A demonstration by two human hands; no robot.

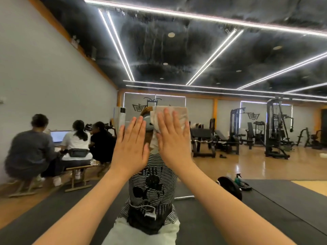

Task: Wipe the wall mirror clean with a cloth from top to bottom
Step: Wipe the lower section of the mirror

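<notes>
The large wall mirror (221,121) fills nearly the whole view and reflects a gym hall with a dark glossy ceiling and long white light strips. In the middle of the mirror stands the reflection of the person in a black-and-white striped shirt (152,184). Left of this reflection, the mirror shows three seated people (58,145) with their backs turned, beside an open laptop (59,136) with a bright screen. Right of the reflection it shows black weight machines (272,131) on a shiny wooden floor, and nearer, a dark round weight plate (230,187) with a small green spray bottle (237,179) just beside it, on a black floor mat.

Both forearms reach up to the mirror in front of the reflection. The right hand (172,137) is flat with straight fingers and presses the pale beige folded cloth (174,112) against the glass, over the reflected head. The cloth shows above and to the side of the fingers. The left hand (131,144) is also flat with straight fingers, just beside the right hand; it holds nothing, and its fingertips reach close to the left edge of the cloth.
</notes>
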